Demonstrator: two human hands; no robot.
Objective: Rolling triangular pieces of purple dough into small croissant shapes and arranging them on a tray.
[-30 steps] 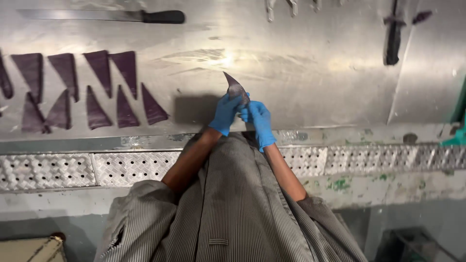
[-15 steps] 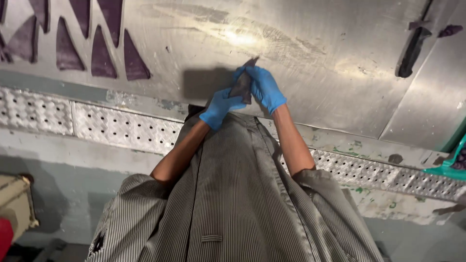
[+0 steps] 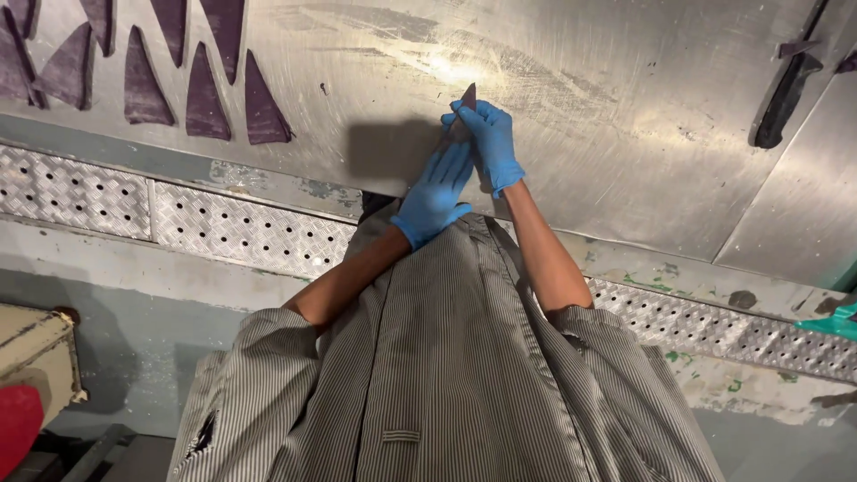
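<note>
While I lean over it, the steel table (image 3: 580,116) fills the whole upper part of the frame, scratched and shiny, with a bright glare spot near the top centre. Below that, my grey striped coat (image 3: 446,375) takes up the lower middle, sleeves pushed up past the elbows. Across the frame, just under the table edge, runs the perforated metal strip (image 3: 241,232), slanting down from the left side to the lower right. Up in the upper left corner lie the dark purple triangular pieces (image 3: 192,89), set side by side in a row on the steel, well apart from my hands. Over in the upper right, a dark long tool (image 3: 786,94) rests on the table; I cannot tell what kind it is. At the far lower left sits a cream box with something red (image 3: 18,424) beside it.

Now the hands, both in blue gloves, meeting just above the centre of the frame. My left hand (image 3: 436,192) is flat, fingers straight and pressed together, pointing up under the piece. My right hand (image 3: 488,143) curls over from the right, fingertips pinching a small purple triangular piece (image 3: 468,95), its point poking up just above my fingertips. Both hands touch each other around it.
</note>
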